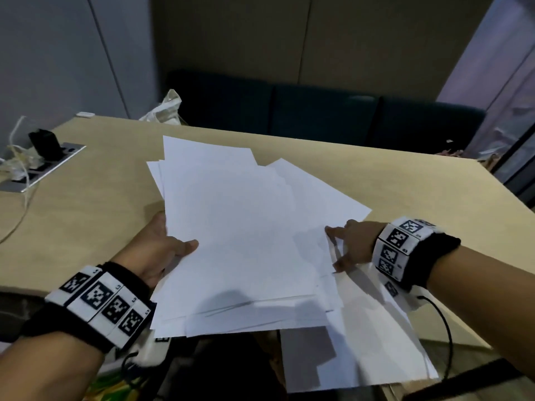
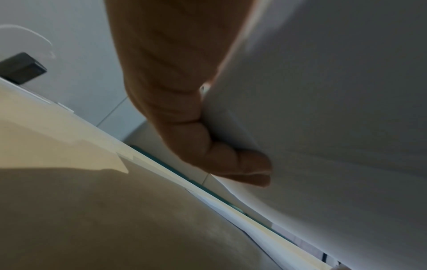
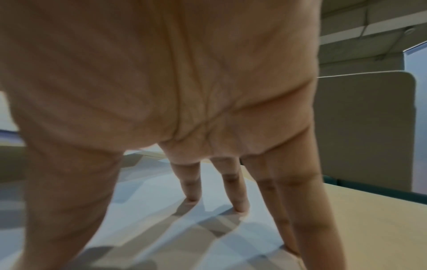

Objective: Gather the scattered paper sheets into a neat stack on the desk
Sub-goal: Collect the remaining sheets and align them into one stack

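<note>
A loose pile of white paper sheets lies fanned out on the beige desk, its corners out of line and its near edge hanging over the desk's front. My left hand grips the pile's left edge, thumb on top and fingers curled underneath. My right hand rests on the right side of the pile with straight, spread fingers pressing down on the paper. One more sheet lies lower right, partly off the desk edge.
A metal socket panel with a black plug and white cables sits at the desk's left. A cloth bag stands at the far edge. A dark sofa runs behind the desk. Bare desk lies to the right.
</note>
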`<state>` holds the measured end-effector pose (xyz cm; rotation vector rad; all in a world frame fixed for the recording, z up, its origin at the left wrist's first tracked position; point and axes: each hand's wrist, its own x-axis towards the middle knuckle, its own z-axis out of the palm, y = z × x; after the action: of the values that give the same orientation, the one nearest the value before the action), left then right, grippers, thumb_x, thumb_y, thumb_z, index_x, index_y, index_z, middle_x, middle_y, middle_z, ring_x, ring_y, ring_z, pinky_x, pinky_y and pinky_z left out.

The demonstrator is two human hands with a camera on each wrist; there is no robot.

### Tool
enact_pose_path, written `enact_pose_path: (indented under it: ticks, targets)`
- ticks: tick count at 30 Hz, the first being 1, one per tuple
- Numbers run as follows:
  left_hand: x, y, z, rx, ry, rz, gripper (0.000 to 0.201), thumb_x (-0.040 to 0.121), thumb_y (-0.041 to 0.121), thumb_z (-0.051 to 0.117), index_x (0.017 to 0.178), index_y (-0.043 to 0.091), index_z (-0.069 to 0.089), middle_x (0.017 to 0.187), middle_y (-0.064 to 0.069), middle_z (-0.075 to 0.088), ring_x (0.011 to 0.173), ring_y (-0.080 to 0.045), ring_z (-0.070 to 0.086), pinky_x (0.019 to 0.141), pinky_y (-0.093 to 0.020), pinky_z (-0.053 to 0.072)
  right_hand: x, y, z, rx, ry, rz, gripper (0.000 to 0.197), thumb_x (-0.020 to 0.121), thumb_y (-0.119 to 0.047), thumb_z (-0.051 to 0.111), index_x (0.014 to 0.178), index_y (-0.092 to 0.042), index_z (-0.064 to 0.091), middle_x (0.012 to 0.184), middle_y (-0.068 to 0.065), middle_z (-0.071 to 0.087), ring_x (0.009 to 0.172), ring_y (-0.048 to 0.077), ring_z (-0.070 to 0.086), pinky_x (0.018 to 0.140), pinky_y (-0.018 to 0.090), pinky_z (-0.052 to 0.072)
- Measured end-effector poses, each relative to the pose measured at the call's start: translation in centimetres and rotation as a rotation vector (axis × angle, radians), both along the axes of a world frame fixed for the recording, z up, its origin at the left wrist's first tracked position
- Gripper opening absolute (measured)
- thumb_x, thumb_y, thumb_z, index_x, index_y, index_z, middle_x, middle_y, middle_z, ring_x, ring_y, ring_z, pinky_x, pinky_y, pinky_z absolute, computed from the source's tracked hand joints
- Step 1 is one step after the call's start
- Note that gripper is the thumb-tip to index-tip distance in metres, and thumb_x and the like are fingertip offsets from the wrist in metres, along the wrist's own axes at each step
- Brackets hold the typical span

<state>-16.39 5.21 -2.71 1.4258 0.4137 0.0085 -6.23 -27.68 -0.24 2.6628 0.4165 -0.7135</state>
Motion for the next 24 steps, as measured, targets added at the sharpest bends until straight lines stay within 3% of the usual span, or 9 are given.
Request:
enact_pose_path:
  ticks: [4, 7, 10, 12, 14, 16, 18, 21, 24]
  targets:
    - [-1.5, -2.0, -0.7, -0.015, 0.029, -0.049, 0.069, 0.083, -0.021, 0.055, 0.142, 0.012, 0.039, 0.138, -0.010, 0.056, 0.126, -0.031, 0.053, 0.110, -0.052, 0.038, -2.4, -1.1, -0.8, 0.016, -0.077, 0.016, 0.073, 0.080, -0.041, 0.061, 0.145, -0.032, 0.029, 0.109, 0.007, 0.041, 0.102, 0.035, 0.061, 0.078, 0.036, 0.051]
    - [-2.9, -4.0, -1.5, -0.036, 0.054, -0.107, 0.068, 0.082, -0.020, 0.056, 0.141, 0.012, 0.041, 0.135, -0.010, 0.059, 0.124, -0.031, 0.056, 0.110, -0.051, 0.039, -2.6, -2.2, -1.2, 0.072, -0.105, 0.041, 0.068, 0.081, -0.035, 0.063, 0.143, -0.034, 0.036, 0.114, 0.009, 0.046, 0.101, 0.034, 0.061, 0.083, 0.037, 0.051]
    - [-4.1, -6.3, -2.2, -0.041, 0.074, -0.167, 0.062, 0.083, -0.021, 0.055, 0.137, 0.008, 0.045, 0.132, -0.011, 0.061, 0.119, -0.026, 0.060, 0.101, -0.042, 0.047, -1.1, -3.5, -0.2, 0.206, -0.060, -0.023, 0.059, 0.086, -0.033, 0.068, 0.139, -0.017, 0.049, 0.123, 0.008, 0.059, 0.107, 0.026, 0.061, 0.085, 0.031, 0.049]
    - [-4.8, -7.8, -2.4, -0.025, 0.078, -0.209, 0.055, 0.084, -0.019, 0.055, 0.133, 0.006, 0.048, 0.128, -0.009, 0.063, 0.113, -0.019, 0.061, 0.090, -0.030, 0.049, 0.1, -4.8, 0.3, 0.260, -0.063, -0.108, 0.071, 0.084, -0.030, 0.072, 0.146, -0.017, 0.041, 0.135, 0.009, 0.056, 0.116, 0.024, 0.057, 0.094, 0.032, 0.049]
    - [-5.2, -8.8, -2.9, 0.003, 0.096, -0.277, 0.054, 0.082, -0.009, 0.064, 0.132, 0.005, 0.051, 0.127, -0.009, 0.066, 0.115, -0.023, 0.063, 0.097, -0.036, 0.049, 1.3, -5.8, 0.3, 0.174, -0.112, -0.078, 0.091, 0.079, -0.042, 0.074, 0.153, -0.024, 0.023, 0.152, 0.009, 0.036, 0.136, 0.026, 0.041, 0.108, 0.037, 0.040]
    - [-5.3, -9.3, -3.3, 0.163, 0.122, -0.329, 0.063, 0.070, 0.020, 0.074, 0.129, 0.013, 0.054, 0.126, -0.005, 0.068, 0.114, -0.022, 0.065, 0.103, -0.044, 0.047, 1.8, -6.5, -0.3, 0.099, -0.072, -0.064, 0.104, 0.076, -0.052, 0.073, 0.155, -0.026, 0.009, 0.163, 0.007, 0.010, 0.148, 0.026, 0.021, 0.115, 0.039, 0.029]
    - [-5.2, -9.6, -3.1, 0.410, 0.160, -0.365, 0.072, 0.059, 0.045, 0.071, 0.124, 0.020, 0.054, 0.123, 0.002, 0.068, 0.110, -0.017, 0.065, 0.100, -0.042, 0.050, 2.1, -7.1, -0.9, 0.104, 0.002, -0.066, 0.107, 0.080, -0.052, 0.069, 0.155, -0.021, 0.000, 0.164, 0.007, -0.001, 0.151, 0.023, 0.010, 0.118, 0.037, 0.019]
    - [-5.5, -10.4, -2.0, 0.658, 0.226, -0.402, 0.060, 0.077, 0.045, 0.067, 0.127, 0.020, 0.045, 0.122, 0.010, 0.059, 0.113, -0.013, 0.058, 0.094, -0.029, 0.045, 2.0, -7.6, -1.4, 0.181, 0.029, -0.081, 0.110, 0.079, -0.052, 0.070, 0.155, -0.019, -0.001, 0.164, 0.006, -0.001, 0.151, 0.021, 0.009, 0.119, 0.036, 0.015]
    - [-5.9, -11.3, -1.4, 0.707, 0.219, -0.467, 0.066, 0.085, 0.042, 0.064, 0.137, 0.018, 0.032, 0.130, 0.011, 0.051, 0.114, -0.009, 0.049, 0.093, -0.024, 0.038, 1.8, -7.5, -1.6, 0.177, 0.005, -0.065, 0.107, 0.079, -0.053, 0.069, 0.155, -0.021, 0.000, 0.164, 0.005, 0.001, 0.150, 0.022, 0.013, 0.118, 0.036, 0.018]
